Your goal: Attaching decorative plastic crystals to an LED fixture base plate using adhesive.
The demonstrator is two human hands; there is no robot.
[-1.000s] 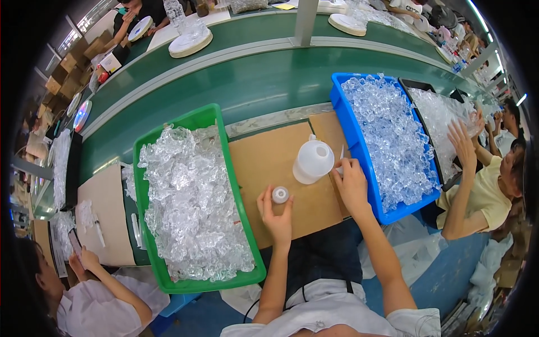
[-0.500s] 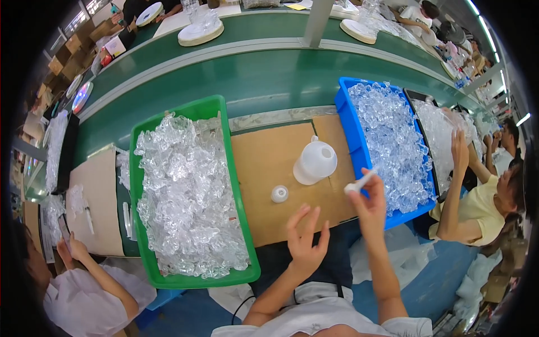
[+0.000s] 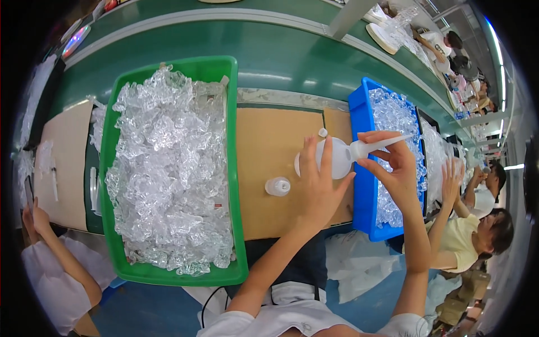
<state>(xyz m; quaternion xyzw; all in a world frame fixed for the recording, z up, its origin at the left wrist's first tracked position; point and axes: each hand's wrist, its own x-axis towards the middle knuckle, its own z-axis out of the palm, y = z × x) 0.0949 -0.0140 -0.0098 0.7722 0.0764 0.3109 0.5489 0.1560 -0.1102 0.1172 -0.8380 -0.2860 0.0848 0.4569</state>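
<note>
a green bin (image 3: 233, 168) heaped with clear plastic pieces (image 3: 168, 168) sits at left. a small white cap (image 3: 278, 186) lies on the cardboard mat (image 3: 269, 140). the left hand (image 3: 323, 188) cups the white squeeze bottle (image 3: 337, 158), seemingly lifted; the right hand (image 3: 396, 168) pinches its nozzle (image 3: 376, 146) before the blue bin (image 3: 362, 191).

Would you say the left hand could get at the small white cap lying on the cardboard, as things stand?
Probably yes: the small white cap lies uncovered just left of the left hand, nothing between them, though that hand rests on the white bottle.
</note>
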